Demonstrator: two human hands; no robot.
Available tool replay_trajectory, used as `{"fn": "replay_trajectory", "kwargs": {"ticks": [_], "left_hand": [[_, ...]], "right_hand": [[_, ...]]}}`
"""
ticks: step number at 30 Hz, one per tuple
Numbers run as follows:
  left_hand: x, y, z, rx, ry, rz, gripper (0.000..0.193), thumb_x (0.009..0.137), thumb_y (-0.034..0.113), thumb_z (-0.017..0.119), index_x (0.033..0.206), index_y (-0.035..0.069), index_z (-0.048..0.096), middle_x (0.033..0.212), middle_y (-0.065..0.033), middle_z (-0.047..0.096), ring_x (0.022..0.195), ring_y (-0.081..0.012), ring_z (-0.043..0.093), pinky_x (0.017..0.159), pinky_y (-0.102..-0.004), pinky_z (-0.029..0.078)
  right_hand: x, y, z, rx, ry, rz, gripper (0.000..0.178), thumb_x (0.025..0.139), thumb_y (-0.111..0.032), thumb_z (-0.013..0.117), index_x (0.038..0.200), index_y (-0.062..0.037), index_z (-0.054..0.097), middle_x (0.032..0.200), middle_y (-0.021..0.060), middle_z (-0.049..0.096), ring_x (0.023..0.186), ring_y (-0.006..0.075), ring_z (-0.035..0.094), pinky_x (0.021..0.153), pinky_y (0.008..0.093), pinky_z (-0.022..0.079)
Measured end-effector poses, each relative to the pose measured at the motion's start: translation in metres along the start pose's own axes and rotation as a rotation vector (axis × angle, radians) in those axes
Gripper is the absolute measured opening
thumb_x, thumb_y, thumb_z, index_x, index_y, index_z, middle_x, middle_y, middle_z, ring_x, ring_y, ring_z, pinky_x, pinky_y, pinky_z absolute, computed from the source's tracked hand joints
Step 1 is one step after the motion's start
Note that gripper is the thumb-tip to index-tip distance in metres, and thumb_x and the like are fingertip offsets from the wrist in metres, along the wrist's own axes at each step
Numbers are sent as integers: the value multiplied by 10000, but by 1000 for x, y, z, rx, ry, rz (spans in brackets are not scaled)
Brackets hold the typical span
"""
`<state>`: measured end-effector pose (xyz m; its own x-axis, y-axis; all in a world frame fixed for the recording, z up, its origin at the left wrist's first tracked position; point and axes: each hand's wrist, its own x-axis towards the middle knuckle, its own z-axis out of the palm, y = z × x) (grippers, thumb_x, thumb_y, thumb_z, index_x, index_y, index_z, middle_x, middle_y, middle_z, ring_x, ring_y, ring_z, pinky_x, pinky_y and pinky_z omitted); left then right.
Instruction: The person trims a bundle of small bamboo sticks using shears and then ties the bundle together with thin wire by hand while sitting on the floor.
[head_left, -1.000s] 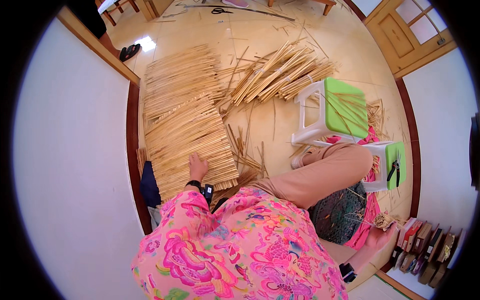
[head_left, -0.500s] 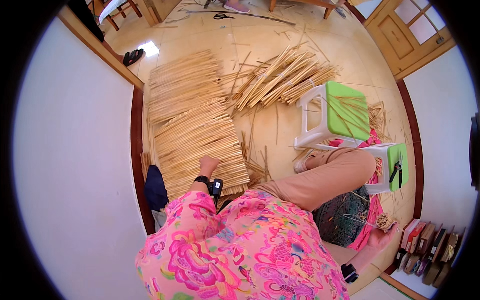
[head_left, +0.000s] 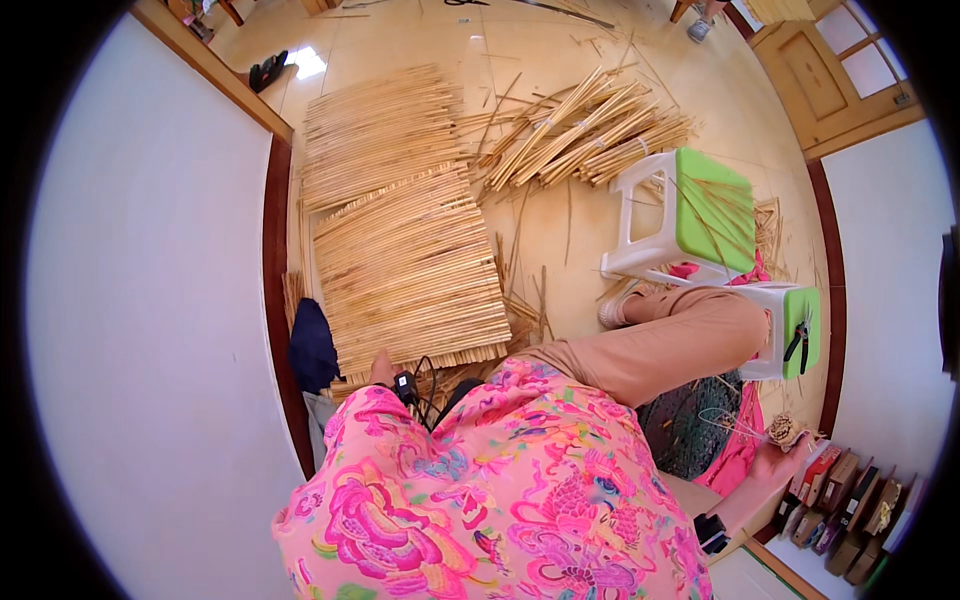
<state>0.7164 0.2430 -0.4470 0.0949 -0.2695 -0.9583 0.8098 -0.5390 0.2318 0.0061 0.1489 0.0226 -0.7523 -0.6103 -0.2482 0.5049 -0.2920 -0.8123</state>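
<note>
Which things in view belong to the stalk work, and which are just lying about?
Seemingly part of the work:
laid-out stalks, left hand at their near edge
straw bundle in right hand
tied stalks
pliers, perhaps

Probably just lying about:
dark blue item
boxes

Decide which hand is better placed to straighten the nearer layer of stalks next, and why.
Probably the left hand: it is by the nearer layer of stalks, while the right hand is off to the right, apparently holding a straw bundle.
</note>
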Motion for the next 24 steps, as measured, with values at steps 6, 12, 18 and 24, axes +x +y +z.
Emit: {"fn": "replay_trajectory", "kwargs": {"ticks": [6, 12, 18, 24], "left_hand": [[-11, 1, 21, -209, 328, 61, 400, 883, 422, 560, 1160, 140, 499, 1045, -96, 565, 866, -247, 564, 638, -387, 503], [-28, 9, 17, 378, 314, 196, 242, 855, 280, 607, 1007, 93, 589, 947, -127, 632, 836, -315, 617, 681, -412, 518], [-40, 36, 43, 1995, 569, 666, 313, 698, 234, 762, 978, 134, 664, 951, -85, 674, 911, -281, 649, 754, -403, 528], [-21, 129, 162, 1009, 313, 413, 344, 804, 243, 638, 1087, 57, 579, 915, -112, 630, 867, -267, 644, 663, -334, 527]], "right_hand": [[-4, -4, 21, -41, -54, -22, 343, 923, -241, 568, 1179, -14, 543, 1203, 136, 575, 1122, 274, 534, 1010, 410, 413], [-3, -7, 16, -37, -125, 3, 318, 930, -239, 556, 1158, -17, 557, 1192, 136, 584, 1147, 290, 527, 1009, 429, 416], [-15, 5, 14, 45, -77, 44, 317, 927, -245, 558, 1183, -57, 546, 1164, 106, 599, 1082, 267, 560, 948, 413, 455], [-40, 36, 31, 212, -45, -47, 359, 905, -211, 594, 1229, -84, 506, 1111, 66, 591, 996, 234, 582, 887, 388, 490]]}}
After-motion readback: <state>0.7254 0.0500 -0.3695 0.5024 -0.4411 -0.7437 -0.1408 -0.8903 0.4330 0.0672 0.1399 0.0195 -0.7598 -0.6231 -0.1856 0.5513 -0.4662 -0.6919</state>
